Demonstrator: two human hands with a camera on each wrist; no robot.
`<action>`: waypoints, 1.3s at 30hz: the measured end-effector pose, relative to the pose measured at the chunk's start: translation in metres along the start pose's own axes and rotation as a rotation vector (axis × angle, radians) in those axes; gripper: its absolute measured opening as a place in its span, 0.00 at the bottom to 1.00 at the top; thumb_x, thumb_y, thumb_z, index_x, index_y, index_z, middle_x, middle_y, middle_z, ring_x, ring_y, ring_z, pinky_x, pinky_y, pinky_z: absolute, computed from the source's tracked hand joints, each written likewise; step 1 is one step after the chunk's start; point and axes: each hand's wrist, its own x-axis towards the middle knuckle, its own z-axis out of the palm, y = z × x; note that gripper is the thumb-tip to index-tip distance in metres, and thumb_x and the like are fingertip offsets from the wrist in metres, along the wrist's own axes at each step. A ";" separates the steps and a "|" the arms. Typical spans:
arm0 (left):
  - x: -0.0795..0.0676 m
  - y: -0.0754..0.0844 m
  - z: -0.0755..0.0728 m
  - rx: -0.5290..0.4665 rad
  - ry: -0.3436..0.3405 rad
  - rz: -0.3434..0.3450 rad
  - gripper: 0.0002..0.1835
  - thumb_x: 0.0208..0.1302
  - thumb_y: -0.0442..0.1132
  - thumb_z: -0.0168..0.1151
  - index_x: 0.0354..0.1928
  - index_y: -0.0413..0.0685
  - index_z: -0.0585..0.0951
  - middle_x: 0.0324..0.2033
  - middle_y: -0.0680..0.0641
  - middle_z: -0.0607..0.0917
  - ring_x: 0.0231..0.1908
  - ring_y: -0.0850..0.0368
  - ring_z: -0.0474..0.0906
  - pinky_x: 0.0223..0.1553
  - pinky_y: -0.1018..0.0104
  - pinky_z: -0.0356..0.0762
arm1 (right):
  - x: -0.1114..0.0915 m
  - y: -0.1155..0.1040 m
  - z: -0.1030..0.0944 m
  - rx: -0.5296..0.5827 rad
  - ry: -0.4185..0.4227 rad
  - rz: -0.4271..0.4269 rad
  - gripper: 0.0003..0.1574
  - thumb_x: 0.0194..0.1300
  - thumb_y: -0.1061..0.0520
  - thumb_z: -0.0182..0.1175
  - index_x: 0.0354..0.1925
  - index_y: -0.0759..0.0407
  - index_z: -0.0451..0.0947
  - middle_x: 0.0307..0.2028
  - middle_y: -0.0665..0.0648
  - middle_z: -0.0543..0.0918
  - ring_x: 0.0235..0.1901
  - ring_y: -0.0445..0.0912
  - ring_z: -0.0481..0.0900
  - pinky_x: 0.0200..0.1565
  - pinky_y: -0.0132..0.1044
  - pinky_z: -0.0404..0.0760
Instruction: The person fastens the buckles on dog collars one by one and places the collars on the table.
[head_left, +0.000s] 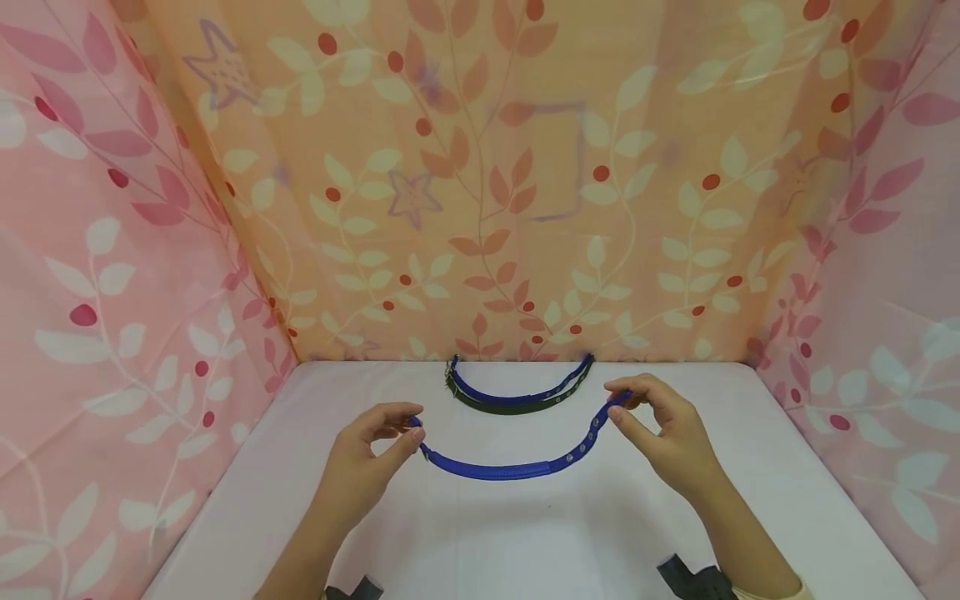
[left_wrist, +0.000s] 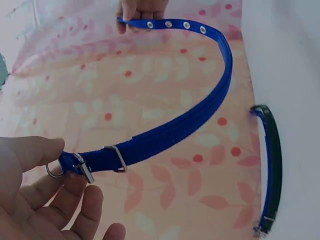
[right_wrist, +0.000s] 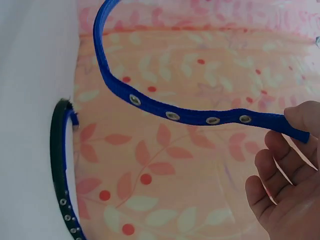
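A blue pet collar [head_left: 491, 472] hangs in a shallow curve between two hands above the white table. My left hand [head_left: 366, 454] pinches its buckle end between thumb and fingers; in the left wrist view the metal buckle [left_wrist: 83, 167] and a metal loop [left_wrist: 116, 158] show beside the fingertips. The plain tip at the other end is pinched by my right hand [head_left: 667, 429]. Several metal eyelets [right_wrist: 173, 116] line the strap near that hand. Behind the held collar, a dark green collar [head_left: 510, 409] and another blue collar [head_left: 517, 399] lie curved together on the table.
The white table [head_left: 480, 550] meets a patterned orange cloth [head_left: 480, 208] at its back edge, right behind the lying collars. Pink leaf-patterned cloth walls [head_left: 112, 292] stand at the left and right. Dark camera mounts [head_left: 697, 579] sit at both wrists.
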 end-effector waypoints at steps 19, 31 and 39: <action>-0.013 0.042 0.012 -0.230 0.079 -0.108 0.17 0.61 0.44 0.76 0.47 0.52 0.80 0.40 0.56 0.89 0.49 0.59 0.81 0.60 0.58 0.77 | -0.001 -0.042 0.009 0.236 -0.066 -0.082 0.29 0.59 0.80 0.62 0.57 0.66 0.74 0.43 0.54 0.78 0.44 0.42 0.77 0.53 0.25 0.78; -0.019 0.045 0.021 -0.304 0.053 -0.081 0.16 0.59 0.41 0.77 0.43 0.49 0.78 0.40 0.56 0.91 0.48 0.58 0.83 0.58 0.67 0.75 | -0.003 -0.056 0.016 0.226 -0.104 -0.170 0.27 0.56 0.78 0.66 0.48 0.59 0.71 0.42 0.51 0.78 0.43 0.42 0.79 0.52 0.27 0.80; -0.025 0.043 0.033 -0.225 0.031 0.026 0.12 0.61 0.45 0.75 0.44 0.63 0.82 0.42 0.63 0.89 0.50 0.61 0.82 0.58 0.66 0.76 | -0.005 -0.055 0.028 0.126 -0.183 -0.276 0.24 0.59 0.69 0.71 0.49 0.49 0.78 0.41 0.44 0.82 0.39 0.38 0.80 0.43 0.30 0.83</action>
